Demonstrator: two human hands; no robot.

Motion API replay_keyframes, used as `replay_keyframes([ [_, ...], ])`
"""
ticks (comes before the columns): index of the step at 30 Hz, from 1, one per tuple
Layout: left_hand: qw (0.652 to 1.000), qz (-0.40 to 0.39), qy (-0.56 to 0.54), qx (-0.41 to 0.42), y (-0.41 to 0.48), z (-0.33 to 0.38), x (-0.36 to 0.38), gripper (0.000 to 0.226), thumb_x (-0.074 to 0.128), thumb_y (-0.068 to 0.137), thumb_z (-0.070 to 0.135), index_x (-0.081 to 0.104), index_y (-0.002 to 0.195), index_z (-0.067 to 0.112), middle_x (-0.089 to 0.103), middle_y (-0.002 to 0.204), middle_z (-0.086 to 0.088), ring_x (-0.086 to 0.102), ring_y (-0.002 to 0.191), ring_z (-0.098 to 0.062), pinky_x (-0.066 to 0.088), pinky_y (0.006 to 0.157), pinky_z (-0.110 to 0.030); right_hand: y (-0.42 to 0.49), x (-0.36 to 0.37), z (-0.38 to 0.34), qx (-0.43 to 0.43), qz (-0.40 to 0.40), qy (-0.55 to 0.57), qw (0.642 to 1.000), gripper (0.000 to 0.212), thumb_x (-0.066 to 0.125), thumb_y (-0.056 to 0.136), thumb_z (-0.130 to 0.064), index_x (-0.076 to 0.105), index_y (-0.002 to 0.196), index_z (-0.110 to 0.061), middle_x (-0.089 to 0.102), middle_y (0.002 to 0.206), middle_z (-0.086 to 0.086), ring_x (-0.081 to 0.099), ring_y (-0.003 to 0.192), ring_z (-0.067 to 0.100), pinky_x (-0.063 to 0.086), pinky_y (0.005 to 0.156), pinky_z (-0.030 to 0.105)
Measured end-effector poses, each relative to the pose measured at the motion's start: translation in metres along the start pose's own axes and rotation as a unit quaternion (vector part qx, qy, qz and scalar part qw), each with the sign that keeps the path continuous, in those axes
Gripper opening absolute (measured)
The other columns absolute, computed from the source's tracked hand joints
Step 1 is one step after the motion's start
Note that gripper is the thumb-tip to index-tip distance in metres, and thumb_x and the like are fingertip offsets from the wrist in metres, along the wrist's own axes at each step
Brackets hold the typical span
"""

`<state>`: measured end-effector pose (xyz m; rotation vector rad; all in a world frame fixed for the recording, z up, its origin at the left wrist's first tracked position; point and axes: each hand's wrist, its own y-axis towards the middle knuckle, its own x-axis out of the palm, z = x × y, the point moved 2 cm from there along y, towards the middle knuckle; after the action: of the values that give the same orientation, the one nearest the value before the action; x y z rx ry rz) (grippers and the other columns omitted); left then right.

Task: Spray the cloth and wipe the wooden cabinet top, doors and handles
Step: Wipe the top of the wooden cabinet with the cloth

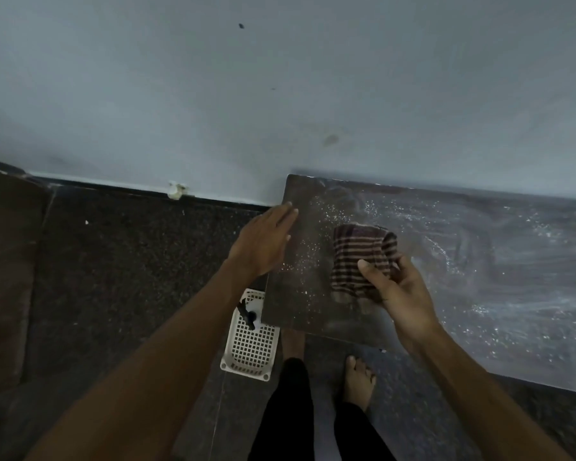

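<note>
The dark wooden cabinet top [479, 261] fills the right half of the head view, speckled with spray droplets and wet smears. A maroon cloth with pale stripes [359, 257] lies bunched on its left part. My right hand [396, 287] grips the cloth's near edge between thumb and fingers. My left hand [263, 241] rests flat with straight fingers on the cabinet's left edge, holding nothing. A spray bottle [248, 314] with a black trigger stands in a basket on the floor, partly hidden by the cabinet top. The doors and handles are out of sight.
A white plastic basket [250, 347] sits on the speckled dark floor [130, 261] just left of the cabinet. My bare feet [358, 380] stand in front of it. A pale wall [280, 94] runs behind, and a brown sofa [4, 261] is at far left.
</note>
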<state>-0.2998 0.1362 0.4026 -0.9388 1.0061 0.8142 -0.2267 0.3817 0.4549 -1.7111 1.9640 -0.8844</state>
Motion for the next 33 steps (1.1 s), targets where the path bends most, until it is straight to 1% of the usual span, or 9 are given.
replay_keyframes([
  [6, 1.000, -0.025, -0.005, 0.011, 0.037, -0.030, -0.011, 0.071, 0.063, 0.091, 0.003, 0.030, 0.154, 0.000, 0.028, 0.162, -0.017, 0.029, 0.149, -0.031, 0.039, 0.115, -0.048, 0.046, 0.035, -0.021, -0.152, 0.038, -0.181, 0.971, 0.048, 0.073, 0.088, -0.026, 0.052, 0.131, -0.018, 0.067, 0.114, -0.007, 0.067, 0.102, 0.012, 0.059, 0.082, 0.031],
  [9, 0.999, -0.023, -0.034, 0.005, 0.045, -0.039, -0.015, 0.074, 0.061, 0.089, 0.001, 0.027, 0.155, 0.000, 0.026, 0.163, -0.017, 0.025, 0.151, -0.031, 0.031, 0.120, -0.047, 0.071, 0.066, -0.034, -0.262, 0.089, -0.298, 0.914, 0.046, 0.069, 0.091, -0.024, 0.052, 0.133, -0.015, 0.065, 0.115, -0.005, 0.062, 0.099, 0.012, 0.056, 0.084, 0.031],
  [12, 0.999, -0.016, -0.039, -0.011, 0.047, -0.049, -0.017, 0.080, 0.060, 0.087, -0.001, 0.022, 0.157, 0.004, 0.020, 0.166, -0.012, 0.021, 0.153, -0.027, 0.025, 0.123, -0.042, 0.096, 0.099, -0.036, -0.331, 0.143, -0.416, 0.835, 0.045, 0.067, 0.089, -0.018, 0.052, 0.131, -0.015, 0.065, 0.116, 0.006, 0.059, 0.099, 0.023, 0.053, 0.082, 0.039],
  [15, 0.999, 0.007, -0.036, -0.033, 0.048, -0.062, -0.015, 0.084, 0.061, 0.084, -0.004, 0.024, 0.158, 0.004, 0.023, 0.165, -0.012, 0.023, 0.152, -0.028, 0.025, 0.123, -0.039, 0.122, 0.127, -0.021, -0.334, 0.128, -0.526, 0.771, 0.049, 0.068, 0.085, -0.011, 0.053, 0.132, -0.013, 0.064, 0.124, 0.011, 0.057, 0.111, 0.032, 0.050, 0.089, 0.044],
  [21, 0.996, 0.081, -0.040, -0.011, 0.049, -0.080, -0.010, 0.082, 0.063, 0.071, -0.013, 0.043, 0.149, 0.002, 0.044, 0.154, -0.017, 0.044, 0.141, -0.032, 0.038, 0.115, -0.042, 0.137, 0.158, 0.019, -0.297, 0.059, -0.631, 0.714, 0.056, 0.058, 0.093, -0.017, 0.042, 0.147, -0.018, 0.039, 0.155, 0.005, 0.032, 0.143, 0.032, 0.041, 0.105, 0.051],
  [25, 0.994, 0.082, -0.050, 0.053, 0.057, -0.080, -0.015, 0.080, 0.066, 0.067, -0.018, 0.049, 0.143, -0.003, 0.051, 0.147, -0.021, 0.052, 0.133, -0.039, 0.044, 0.109, -0.050, 0.133, 0.152, 0.026, -0.331, 0.010, -0.669, 0.665, 0.051, 0.069, 0.085, -0.017, 0.057, 0.135, -0.015, 0.053, 0.143, 0.010, 0.047, 0.131, 0.036, 0.049, 0.096, 0.056],
  [27, 0.994, 0.072, -0.040, 0.075, 0.061, -0.076, -0.018, 0.081, 0.070, 0.064, -0.018, 0.050, 0.141, -0.005, 0.053, 0.144, -0.024, 0.054, 0.130, -0.042, 0.046, 0.106, -0.052, 0.126, 0.138, 0.032, -0.361, -0.019, -0.680, 0.638, 0.044, 0.058, 0.087, -0.019, 0.060, 0.130, -0.014, 0.057, 0.139, 0.010, 0.052, 0.127, 0.036, 0.050, 0.094, 0.056],
  [29, 0.994, 0.065, -0.050, 0.070, 0.065, -0.074, -0.020, 0.080, 0.068, 0.064, -0.021, 0.050, 0.141, -0.007, 0.052, 0.144, -0.025, 0.054, 0.130, -0.043, 0.047, 0.106, -0.054, 0.119, 0.122, 0.031, -0.373, -0.029, -0.678, 0.632, 0.046, 0.053, 0.085, -0.022, 0.061, 0.130, -0.015, 0.058, 0.138, 0.010, 0.053, 0.126, 0.036, 0.050, 0.096, 0.057],
  [33, 0.991, 0.085, -0.051, 0.087, 0.071, -0.073, -0.018, 0.076, 0.063, 0.065, -0.025, 0.052, 0.138, -0.008, 0.055, 0.141, -0.026, 0.057, 0.127, -0.043, 0.047, 0.106, -0.054, 0.134, 0.115, 0.002, -0.295, 0.044, -0.666, 0.683, 0.049, 0.066, 0.088, -0.019, 0.056, 0.136, -0.019, 0.053, 0.144, 0.005, 0.047, 0.130, 0.032, 0.051, 0.092, 0.051],
])
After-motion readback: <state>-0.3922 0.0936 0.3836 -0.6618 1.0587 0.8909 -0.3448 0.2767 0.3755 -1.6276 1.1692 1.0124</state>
